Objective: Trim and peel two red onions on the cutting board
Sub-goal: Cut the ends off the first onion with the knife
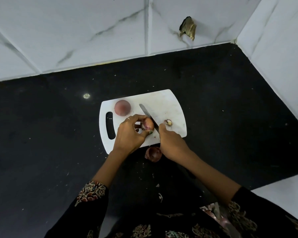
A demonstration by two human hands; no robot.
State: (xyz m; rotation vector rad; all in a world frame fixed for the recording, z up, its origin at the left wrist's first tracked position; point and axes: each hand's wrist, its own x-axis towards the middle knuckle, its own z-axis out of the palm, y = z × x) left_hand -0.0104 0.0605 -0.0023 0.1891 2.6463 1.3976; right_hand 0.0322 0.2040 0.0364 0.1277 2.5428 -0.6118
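Observation:
A white cutting board [169,103] lies on the black counter. My left hand [130,133] grips a red onion [147,125] near the board's front edge, fingers curled round it. My right hand [170,143] holds a knife [147,115] by its hidden handle; the blade points away and to the left and rests against the onion's right side. A second, whole red onion [122,107] sits at the board's back left. A cut-off onion end [168,122] lies on the board to the right of the blade.
A piece of dry onion skin [153,154] lies on the black counter [50,134] just in front of the board, between my wrists. White marble-look tiled walls [93,31] close the back and the right. Small scraps speckle the counter.

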